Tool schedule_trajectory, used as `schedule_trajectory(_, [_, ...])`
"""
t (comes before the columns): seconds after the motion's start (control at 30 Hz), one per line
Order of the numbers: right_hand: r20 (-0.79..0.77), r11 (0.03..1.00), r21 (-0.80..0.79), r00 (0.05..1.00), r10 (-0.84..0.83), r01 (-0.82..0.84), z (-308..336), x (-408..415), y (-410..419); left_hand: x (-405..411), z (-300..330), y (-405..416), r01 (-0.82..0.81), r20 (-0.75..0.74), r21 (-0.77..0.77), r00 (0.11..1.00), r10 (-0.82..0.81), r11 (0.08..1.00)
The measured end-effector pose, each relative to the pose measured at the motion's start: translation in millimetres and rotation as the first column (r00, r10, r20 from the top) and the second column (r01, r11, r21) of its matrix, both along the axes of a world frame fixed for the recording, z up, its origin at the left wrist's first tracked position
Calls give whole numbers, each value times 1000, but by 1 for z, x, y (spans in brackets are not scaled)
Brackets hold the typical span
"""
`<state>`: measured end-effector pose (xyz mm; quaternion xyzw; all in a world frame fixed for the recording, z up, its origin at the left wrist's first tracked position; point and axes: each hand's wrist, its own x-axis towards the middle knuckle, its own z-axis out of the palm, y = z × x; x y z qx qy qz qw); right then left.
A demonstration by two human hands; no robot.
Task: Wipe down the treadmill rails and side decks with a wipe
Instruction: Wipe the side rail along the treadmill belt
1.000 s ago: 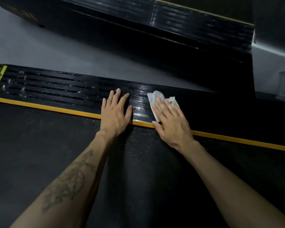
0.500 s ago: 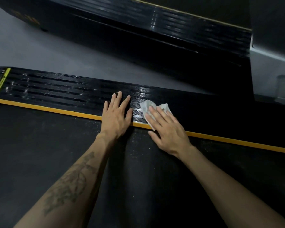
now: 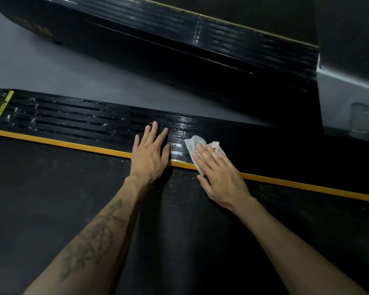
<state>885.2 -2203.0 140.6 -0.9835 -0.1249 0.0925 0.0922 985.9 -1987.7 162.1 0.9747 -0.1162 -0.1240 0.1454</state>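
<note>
A black ribbed side deck point(image 3: 73, 122) of the treadmill runs across the view, edged by a yellow strip point(image 3: 296, 185) along the dark belt point(image 3: 51, 199). A crumpled white wipe point(image 3: 193, 145) lies on the deck. My right hand point(image 3: 218, 173) presses flat on it with straight fingers, the palm over the yellow strip. My left hand point(image 3: 150, 152) rests flat on the deck just left of the wipe, fingers spread. A wet sheen shows on the ribs between the two hands.
A second treadmill's black deck point(image 3: 200, 28) stands beyond a strip of grey floor point(image 3: 51, 71). A grey housing point(image 3: 349, 103) sits at the right. A yellow warning label point(image 3: 1, 109) marks the deck's left end. White specks dot the belt near the hands.
My right hand has slid the wipe a little leftward and toward the yellow strip, closer to my left hand. The left hand has stayed in place on the deck.
</note>
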Motion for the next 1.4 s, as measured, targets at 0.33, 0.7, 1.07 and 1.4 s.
schedule_trajectory(0.33, [-59,1000,7,998,-26,27,2,10,48,-1,-1,3,9,0,-22,1000,-9,1000])
schedule_trajectory(0.7, [-69,970,10,968,-241,242,5,21,61,-1,-2,4,18,9,-13,1000,-18,1000])
schedule_trajectory(1.07, [-112,981,-31,974,-195,192,12,17,39,-4,-3,7,43,33,-15,999,-42,999])
schedule_trajectory(1.4, [-80,1000,-20,997,8,-9,11,0,34,4,2,18,93,67,36,993,-95,995])
